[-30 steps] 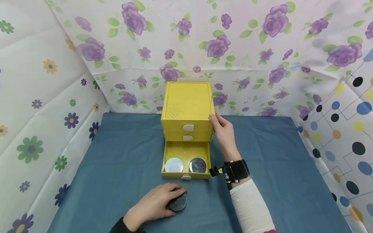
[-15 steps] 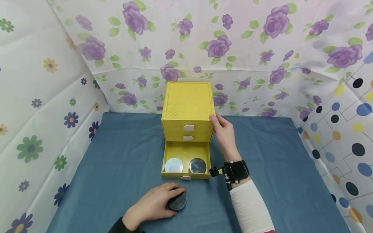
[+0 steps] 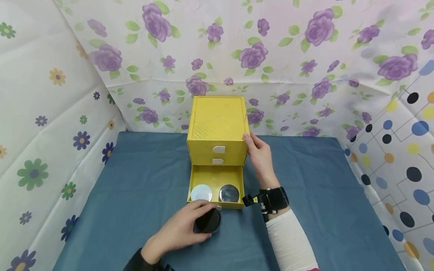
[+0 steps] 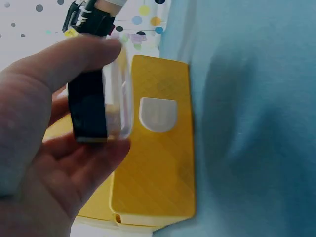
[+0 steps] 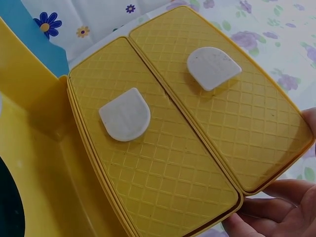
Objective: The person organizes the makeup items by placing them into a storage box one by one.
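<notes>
My left hand (image 3: pixel 181 227) pinches a small round container (image 3: pixel 207 221) just in front of a yellow drawer cabinet (image 3: pixel 218 118). In the left wrist view the container (image 4: pixel 89 111) has a black part toward the palm and a clear plastic part toward the cloth. The cabinet's bottom drawer (image 3: pixel 217 173) is pulled out. Inside lie a pale disc (image 3: pixel 201 192) at left and a dark shiny disc (image 3: pixel 229 193) at right. My right hand (image 3: pixel 261 156) grips the cabinet's right front edge, thumb near the top corner. In the right wrist view its fingers (image 5: pixel 284 190) touch the cabinet's side.
Two upper drawers, each with a white pull tab (image 3: pixel 218 149), are closed. A blue cloth (image 3: pixel 322 195) covers the table. A floral sheet (image 3: pixel 288 67) hangs right behind the cabinet, and patterned sheets flank both sides. The open drawer's front wall stands close to the left hand.
My left hand has moved forward with the container, closer to the drawer front. The container's black part now shows on top. The right hand stays on the cabinet.
</notes>
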The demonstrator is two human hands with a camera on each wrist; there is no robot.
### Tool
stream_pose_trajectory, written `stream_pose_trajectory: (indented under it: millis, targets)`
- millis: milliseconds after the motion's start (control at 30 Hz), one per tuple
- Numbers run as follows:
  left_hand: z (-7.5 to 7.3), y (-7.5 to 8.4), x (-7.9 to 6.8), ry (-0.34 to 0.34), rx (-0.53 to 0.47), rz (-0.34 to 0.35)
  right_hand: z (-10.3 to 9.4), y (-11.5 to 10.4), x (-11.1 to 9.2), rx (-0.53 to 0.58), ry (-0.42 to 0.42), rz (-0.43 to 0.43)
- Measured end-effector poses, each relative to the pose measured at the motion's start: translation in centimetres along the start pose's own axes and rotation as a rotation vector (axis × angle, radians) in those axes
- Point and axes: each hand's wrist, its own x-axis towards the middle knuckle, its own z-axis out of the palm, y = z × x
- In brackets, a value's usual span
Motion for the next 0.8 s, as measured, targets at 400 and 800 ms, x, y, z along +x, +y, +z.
stream_pose_trajectory:
  millis: [400,800]
  targets:
    - [-1.3,-0.4,4.1,0.253,0.057,-0.150,0.1,-0.4,0.2,0.022,-0.002,0.001]
    - [-1.0,-2.0,6.7,0.296,0.100,-0.179,0.0,0.0,-0.1,0.019,-0.002,-0.008]
